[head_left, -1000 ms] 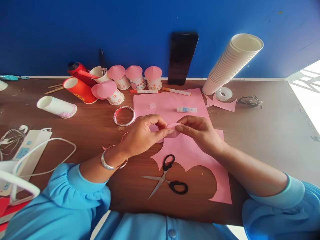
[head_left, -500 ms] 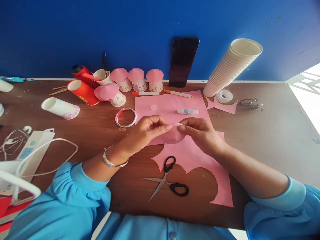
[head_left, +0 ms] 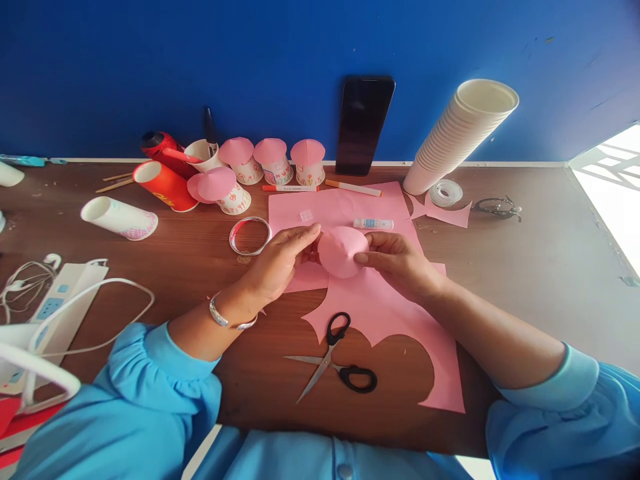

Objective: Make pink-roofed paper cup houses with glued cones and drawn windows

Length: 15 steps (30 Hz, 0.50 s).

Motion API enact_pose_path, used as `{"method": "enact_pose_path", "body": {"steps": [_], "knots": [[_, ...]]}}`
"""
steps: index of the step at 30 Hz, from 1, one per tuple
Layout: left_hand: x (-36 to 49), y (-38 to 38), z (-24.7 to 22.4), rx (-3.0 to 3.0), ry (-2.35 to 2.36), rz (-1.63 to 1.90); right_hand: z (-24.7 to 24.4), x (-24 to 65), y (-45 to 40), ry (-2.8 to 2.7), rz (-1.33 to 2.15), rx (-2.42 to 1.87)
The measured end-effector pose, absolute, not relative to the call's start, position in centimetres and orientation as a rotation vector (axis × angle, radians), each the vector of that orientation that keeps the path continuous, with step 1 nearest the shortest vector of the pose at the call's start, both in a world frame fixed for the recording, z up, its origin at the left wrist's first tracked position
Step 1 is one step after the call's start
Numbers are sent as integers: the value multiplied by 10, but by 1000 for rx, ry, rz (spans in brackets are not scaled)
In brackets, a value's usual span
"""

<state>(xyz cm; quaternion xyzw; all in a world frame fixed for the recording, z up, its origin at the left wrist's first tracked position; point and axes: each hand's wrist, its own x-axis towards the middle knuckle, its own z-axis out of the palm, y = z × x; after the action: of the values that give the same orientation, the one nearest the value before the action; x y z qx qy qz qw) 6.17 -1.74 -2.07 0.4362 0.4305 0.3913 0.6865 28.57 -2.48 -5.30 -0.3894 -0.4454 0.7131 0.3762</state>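
Observation:
A pink paper cone (head_left: 341,252) is held up above the pink paper, its tip facing me. My right hand (head_left: 403,257) pinches its right side, thumb on the front and fingers behind. My left hand (head_left: 285,260) is at the cone's left edge, thumb raised along the rim and fingers partly hidden behind it. Beneath lies the cut pink sheet (head_left: 390,313) with scalloped edges. Scissors (head_left: 330,360) with black handles lie spread nearer to me. A glue stick (head_left: 373,224) rests on the paper just beyond my hands.
Decorated paper cups (head_left: 273,170) with pink cone tops stand at the back. A phone (head_left: 365,127) leans on the blue wall beside a tall stack of white cups (head_left: 460,133). A tape roll (head_left: 250,236), markers (head_left: 354,188) and a power strip (head_left: 53,313) lie around.
The cone has been tilted so its outer face and tip turn toward me. My right thumb has moved onto its front, and my left hand has shifted to its left edge.

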Motion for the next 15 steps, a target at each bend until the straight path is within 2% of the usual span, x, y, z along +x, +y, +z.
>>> {"method": "enact_pose_path", "body": {"steps": [15], "knots": [[60, -17, -23, 1047, 1004, 895, -49, 284, -24, -1082, 1898, -975]]}}
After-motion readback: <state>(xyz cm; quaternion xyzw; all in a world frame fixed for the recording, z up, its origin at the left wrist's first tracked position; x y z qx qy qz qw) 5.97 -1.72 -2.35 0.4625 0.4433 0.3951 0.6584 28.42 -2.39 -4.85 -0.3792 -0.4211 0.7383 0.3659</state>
